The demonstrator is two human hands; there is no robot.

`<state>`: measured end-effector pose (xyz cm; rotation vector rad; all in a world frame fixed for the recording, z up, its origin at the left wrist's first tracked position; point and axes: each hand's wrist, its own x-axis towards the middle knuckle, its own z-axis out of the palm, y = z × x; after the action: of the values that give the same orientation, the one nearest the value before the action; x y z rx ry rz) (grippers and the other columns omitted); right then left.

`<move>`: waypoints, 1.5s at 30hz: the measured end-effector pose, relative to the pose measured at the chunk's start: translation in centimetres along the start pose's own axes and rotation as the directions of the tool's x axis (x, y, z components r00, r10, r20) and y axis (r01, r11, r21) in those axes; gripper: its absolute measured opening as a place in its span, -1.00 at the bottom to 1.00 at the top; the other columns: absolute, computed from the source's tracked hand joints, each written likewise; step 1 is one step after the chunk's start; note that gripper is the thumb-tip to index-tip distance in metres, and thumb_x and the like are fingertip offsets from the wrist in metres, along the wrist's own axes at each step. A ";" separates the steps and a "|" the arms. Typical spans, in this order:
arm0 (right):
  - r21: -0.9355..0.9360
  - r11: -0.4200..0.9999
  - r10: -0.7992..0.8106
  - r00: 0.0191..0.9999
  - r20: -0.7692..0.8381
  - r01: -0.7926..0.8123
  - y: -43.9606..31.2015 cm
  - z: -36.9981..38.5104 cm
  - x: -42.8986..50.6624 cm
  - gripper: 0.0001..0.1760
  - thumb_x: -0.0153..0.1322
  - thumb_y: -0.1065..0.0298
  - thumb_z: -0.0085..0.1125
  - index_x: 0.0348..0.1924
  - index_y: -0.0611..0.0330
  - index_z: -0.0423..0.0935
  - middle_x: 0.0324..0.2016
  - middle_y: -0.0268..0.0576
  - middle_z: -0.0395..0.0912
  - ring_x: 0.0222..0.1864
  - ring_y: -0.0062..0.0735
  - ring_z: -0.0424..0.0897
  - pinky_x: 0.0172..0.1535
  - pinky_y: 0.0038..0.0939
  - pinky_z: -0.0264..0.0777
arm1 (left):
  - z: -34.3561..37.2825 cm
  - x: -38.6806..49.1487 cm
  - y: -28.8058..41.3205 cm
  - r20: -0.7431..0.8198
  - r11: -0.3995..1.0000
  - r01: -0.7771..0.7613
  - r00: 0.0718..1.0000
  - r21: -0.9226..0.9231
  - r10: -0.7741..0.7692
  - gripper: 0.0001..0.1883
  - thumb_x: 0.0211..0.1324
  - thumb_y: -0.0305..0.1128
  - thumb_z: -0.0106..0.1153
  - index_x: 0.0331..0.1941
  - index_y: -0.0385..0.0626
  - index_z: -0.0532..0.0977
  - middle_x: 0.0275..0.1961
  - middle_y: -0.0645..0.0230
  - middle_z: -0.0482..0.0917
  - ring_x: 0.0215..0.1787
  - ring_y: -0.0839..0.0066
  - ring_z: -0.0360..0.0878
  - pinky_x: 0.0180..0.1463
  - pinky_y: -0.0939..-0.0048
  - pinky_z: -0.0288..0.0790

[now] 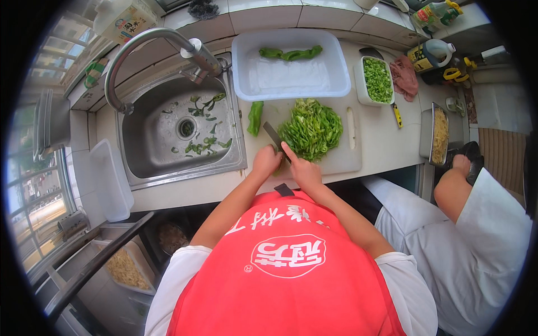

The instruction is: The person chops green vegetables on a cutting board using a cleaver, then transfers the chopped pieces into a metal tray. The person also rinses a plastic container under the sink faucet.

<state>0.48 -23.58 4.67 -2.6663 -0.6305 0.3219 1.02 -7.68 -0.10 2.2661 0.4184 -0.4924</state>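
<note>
My right hand (pixel 303 168) grips a kitchen knife (pixel 273 134), its index finger laid along the blade's spine. Close beside the knife, my left hand (pixel 267 160) is closed on a green pepper (pixel 277 170), mostly hidden by the fingers. Both hands are over the near left part of a white cutting board (pixel 342 161). A heap of sliced green peppers (pixel 313 130) lies on the board just beyond my right hand. One whole green pepper (pixel 255 118) rests at the board's left side. Behind the board, a white plastic tub (pixel 290 80) holds a few more green peppers (pixel 290 53).
At left is a steel sink (pixel 155 122) with pepper scraps and a faucet (pixel 147 33). A container of chopped greens (pixel 377 80), a pink cloth (pixel 404 77) and a steel tray of pale shreds (pixel 439 134) are at right. A co-worker (pixel 454 235) is close on the right.
</note>
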 end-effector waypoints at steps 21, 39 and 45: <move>-0.018 0.998 0.067 0.998 -0.013 -0.067 0.4 -0.2 -0.3 -0.16 0.28 0.40 0.04 0.38 -0.43 0.00 -0.64 -0.07 0.50 -0.63 -0.03 0.53 -0.54 -0.05 0.40 | 0.9 0.8 0.6 -0.052 0.999 -0.035 0.998 0.016 0.036 -0.65 -0.08 -0.21 0.21 -0.42 -0.35 0.49 -0.45 -0.15 0.57 -0.35 -0.09 0.58 -0.25 0.02 0.46; 0.090 0.996 0.021 0.998 -0.061 -0.015 0.9 0.3 -0.1 -0.09 0.24 0.42 0.07 0.39 -0.46 -0.04 -0.66 -0.08 0.51 -0.66 0.00 0.54 -0.55 -0.06 0.45 | 2.0 0.5 -0.1 -0.090 0.999 -0.053 0.995 -0.007 0.052 -0.66 -0.10 -0.25 0.23 -0.39 -0.35 0.47 -0.45 -0.13 0.57 -0.37 -0.09 0.57 -0.27 0.02 0.44; 0.062 0.996 0.063 0.998 0.031 -0.064 0.7 0.2 -0.2 -0.14 0.28 0.41 0.03 0.39 -0.41 -0.03 -0.65 -0.08 0.51 -0.62 -0.03 0.54 -0.51 -0.06 0.45 | 1.3 -0.1 0.0 -0.123 0.995 -0.093 0.988 -0.023 0.090 -0.66 -0.08 -0.24 0.20 -0.43 -0.36 0.47 -0.48 -0.12 0.56 -0.39 -0.07 0.57 -0.30 0.03 0.43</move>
<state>0.53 -24.15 4.25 -2.6296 -0.5359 0.3919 0.64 -8.71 -0.87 2.2831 0.3778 -0.3010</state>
